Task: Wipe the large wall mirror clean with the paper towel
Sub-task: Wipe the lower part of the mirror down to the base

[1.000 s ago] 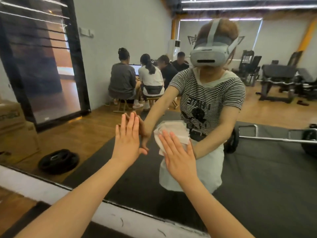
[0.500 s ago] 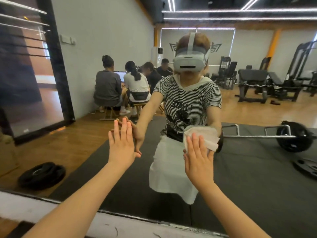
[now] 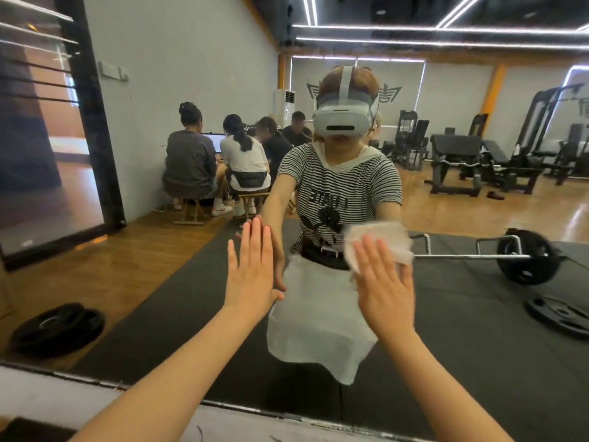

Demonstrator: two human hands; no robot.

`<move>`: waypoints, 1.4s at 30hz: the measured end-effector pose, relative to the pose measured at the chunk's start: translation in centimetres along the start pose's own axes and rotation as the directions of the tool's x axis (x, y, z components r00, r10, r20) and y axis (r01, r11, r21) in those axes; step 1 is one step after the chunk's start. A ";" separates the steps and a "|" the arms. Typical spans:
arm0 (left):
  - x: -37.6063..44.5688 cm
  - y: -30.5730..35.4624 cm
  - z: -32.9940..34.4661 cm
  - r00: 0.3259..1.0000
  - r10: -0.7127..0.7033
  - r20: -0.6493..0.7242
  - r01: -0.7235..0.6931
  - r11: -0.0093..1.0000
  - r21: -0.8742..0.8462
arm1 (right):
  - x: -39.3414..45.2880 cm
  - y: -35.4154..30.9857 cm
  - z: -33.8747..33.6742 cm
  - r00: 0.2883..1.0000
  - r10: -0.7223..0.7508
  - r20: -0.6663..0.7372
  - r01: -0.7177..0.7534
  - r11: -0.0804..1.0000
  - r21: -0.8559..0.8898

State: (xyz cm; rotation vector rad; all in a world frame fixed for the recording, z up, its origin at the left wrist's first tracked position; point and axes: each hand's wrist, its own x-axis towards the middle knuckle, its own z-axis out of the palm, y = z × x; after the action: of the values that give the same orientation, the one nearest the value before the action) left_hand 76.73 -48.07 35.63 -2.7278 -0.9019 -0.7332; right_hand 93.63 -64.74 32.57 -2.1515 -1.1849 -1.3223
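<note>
Here two flat hands, left hand (image 3: 253,275) and right hand (image 3: 384,288), press one mirror (image 3: 159,90), one paper towel (image 3: 379,242).

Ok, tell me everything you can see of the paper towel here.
The paper towel is white, thin and crumpled, bunched into a loose wad with ragged edges. The right hand presses it flat against the mirror with straight, spread fingers, so its lower part is hidden under the fingers while the upper part and right edge stick out. It sits at about the waist of the person's reflection. Its outline is blurred, and no print, tear or dirt can be made out.
</note>
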 end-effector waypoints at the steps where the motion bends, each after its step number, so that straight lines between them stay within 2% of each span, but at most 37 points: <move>1: 0.3 0.3 0.1 0.999 -0.018 0.045 0.018 1.000 0.001 | -0.6 0.9 -0.2 0.994 0.102 -0.026 -0.101 0.995 0.013; 3: 0.6 0.9 0.0 0.991 -0.050 0.126 0.048 0.999 0.017 | -1.2 0.7 -0.2 0.966 0.243 -0.084 -0.239 0.969 0.056; 4: 0.6 0.9 0.0 0.987 -0.062 0.148 0.061 0.998 0.016 | -1.1 -0.3 0.1 0.959 0.267 -0.097 -0.260 0.962 0.081; 5: 0.6 1.0 0.0 0.986 -0.074 0.151 0.073 0.997 0.010 | -0.6 -1.7 0.4 0.967 0.241 -0.085 -0.234 0.968 0.093; 7: 0.4 0.9 0.2 0.988 -0.077 0.132 0.078 0.997 -0.001 | 0.3 -4.8 1.1 0.999 0.042 -0.006 -0.041 0.996 0.075; 9: 0.3 0.6 0.7 0.996 -0.044 0.072 0.046 0.999 -0.027 | 1.5 -6.7 1.7 0.992 -0.122 0.030 0.119 0.989 0.083; 13: 0.2 -0.3 1.6 0.998 -0.014 -0.057 0.011 0.999 -0.052 | 3.5 -7.0 1.6 0.979 -0.204 0.000 0.204 0.978 0.051; 16: 0.2 -0.2 1.6 1.000 -0.017 -0.011 0.016 0.999 -0.042 | 3.4 -4.9 0.8 0.966 -0.254 -0.048 0.255 0.966 0.031; 18: 0.3 0.0 1.4 0.999 -0.030 0.027 0.031 0.999 -0.028 | 2.7 -2.7 0.2 0.978 -0.201 -0.054 0.202 0.979 0.008; 21: 0.4 0.1 1.3 0.999 -0.030 0.018 0.030 0.999 -0.033 | 0.5 2.2 -0.6 0.998 -0.049 -0.049 0.047 0.997 -0.055; 25: 0.4 0.0 1.6 1.000 -0.022 -0.014 0.022 0.999 -0.033 | -2.9 8.3 -1.7 0.976 0.185 -0.117 -0.193 0.979 -0.063; 30: 0.6 0.5 1.0 0.997 -0.039 0.061 0.040 0.999 -0.021 | -3.2 7.4 -1.6 0.953 0.266 -0.149 -0.261 0.964 0.051; 31: 0.6 0.6 1.0 0.997 -0.039 0.071 0.041 0.999 -0.020 | -2.9 6.4 -1.4 0.965 0.234 -0.120 -0.227 0.971 0.071; 33: 0.6 0.8 1.0 0.998 -0.037 0.048 0.038 0.999 -0.031 | -2.4 3.7 -1.1 0.999 0.032 -0.024 -0.031 0.998 0.060; 35: 0.3 0.7 1.0 1.000 -0.027 0.007 0.027 0.999 -0.026 | -1.5 0.9 -0.6 0.975 -0.215 0.064 0.213 0.977 0.034; 36: 0.2 0.6 1.1 0.999 -0.029 -0.015 0.029 1.000 -0.013 | -0.8 -0.1 -0.4 0.952 -0.291 0.092 0.290 0.957 0.028; 39: 0.2 0.3 1.4 0.998 -0.002 -0.060 0.001 1.000 -0.022 | 0.8 -0.2 -0.2 0.914 -0.386 0.122 0.390 0.921 -0.012; 42: 0.2 0.1 1.6 0.998 0.006 -0.067 -0.006 1.000 -0.008 | 0.3 2.7 -0.5 0.920 -0.373 0.118 0.381 0.923 -0.054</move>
State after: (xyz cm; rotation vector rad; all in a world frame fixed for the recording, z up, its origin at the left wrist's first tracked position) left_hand 77.56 -47.60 34.39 -2.6944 -0.8774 -0.8242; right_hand 95.57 -66.50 33.35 -2.1391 -1.6863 -1.4385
